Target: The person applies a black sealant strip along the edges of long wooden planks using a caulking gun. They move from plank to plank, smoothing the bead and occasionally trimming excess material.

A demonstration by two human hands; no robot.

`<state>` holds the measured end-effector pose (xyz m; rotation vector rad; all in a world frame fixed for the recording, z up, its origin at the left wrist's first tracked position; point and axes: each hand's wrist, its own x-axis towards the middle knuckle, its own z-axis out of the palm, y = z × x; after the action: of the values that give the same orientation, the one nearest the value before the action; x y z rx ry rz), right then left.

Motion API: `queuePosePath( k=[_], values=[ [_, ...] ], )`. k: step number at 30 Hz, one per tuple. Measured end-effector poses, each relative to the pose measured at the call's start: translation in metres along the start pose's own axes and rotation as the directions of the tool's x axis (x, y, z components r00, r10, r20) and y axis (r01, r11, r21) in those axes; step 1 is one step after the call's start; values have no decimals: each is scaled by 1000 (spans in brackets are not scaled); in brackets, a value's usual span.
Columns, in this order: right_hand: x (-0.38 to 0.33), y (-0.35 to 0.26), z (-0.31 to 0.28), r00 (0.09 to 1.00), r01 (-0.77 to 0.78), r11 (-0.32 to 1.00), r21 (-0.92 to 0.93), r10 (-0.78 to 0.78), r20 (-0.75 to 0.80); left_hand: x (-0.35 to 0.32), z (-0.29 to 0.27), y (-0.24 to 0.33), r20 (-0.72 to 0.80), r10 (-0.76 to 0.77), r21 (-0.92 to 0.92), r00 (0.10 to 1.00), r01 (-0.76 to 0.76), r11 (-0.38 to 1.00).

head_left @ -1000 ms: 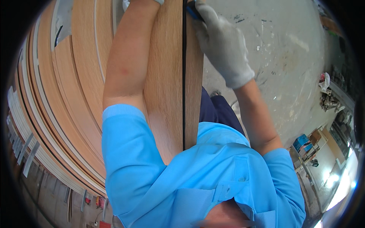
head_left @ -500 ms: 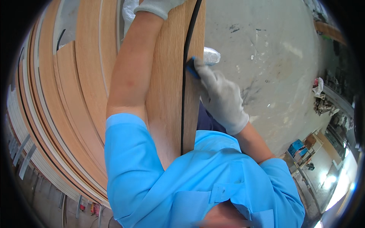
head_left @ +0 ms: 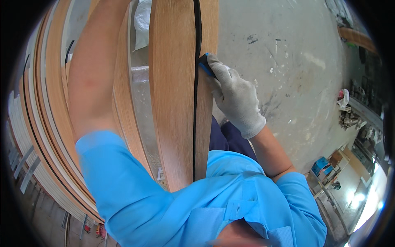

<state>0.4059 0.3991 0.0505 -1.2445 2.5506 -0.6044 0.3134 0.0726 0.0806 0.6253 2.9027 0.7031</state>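
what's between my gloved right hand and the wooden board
A small blue tool, held by the white-gloved right hand against the upright brown wooden board's black edge strip, in the head view.

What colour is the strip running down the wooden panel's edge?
Black, clearest in the head view: the strip runs down the wooden panel.

I note one small white label (head_left: 161, 174) low on the panels; blue boxes (head_left: 320, 166) at far right.

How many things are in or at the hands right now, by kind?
Wooden panel with a black strip in its edge groove: 1
Small blue tool, pressed at the strip: 1
White-gloved right hand in view: 1
Left hand: 0 in view; only the arm shows, reaching up out of frame.
Total: 3
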Motion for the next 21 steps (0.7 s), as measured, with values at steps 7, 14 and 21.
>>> queuePosePath(
  k=[7, 14, 21],
  values=[
    [2, 3, 4, 1000, -9, 1000, 14, 9, 28, 23, 12, 6, 33, -56, 212, 998, 48, 976],
    [-39, -6, -3, 982, 14, 1000, 14, -17, 187, 27, 58, 16, -314, -147, -118, 938, 116, 986],
    [-48, -10, 3, 982, -1, 1000, -8, 2, 188, 19, 69, 18, -544, -197, -182, 816, 115, 977]
  ],
)
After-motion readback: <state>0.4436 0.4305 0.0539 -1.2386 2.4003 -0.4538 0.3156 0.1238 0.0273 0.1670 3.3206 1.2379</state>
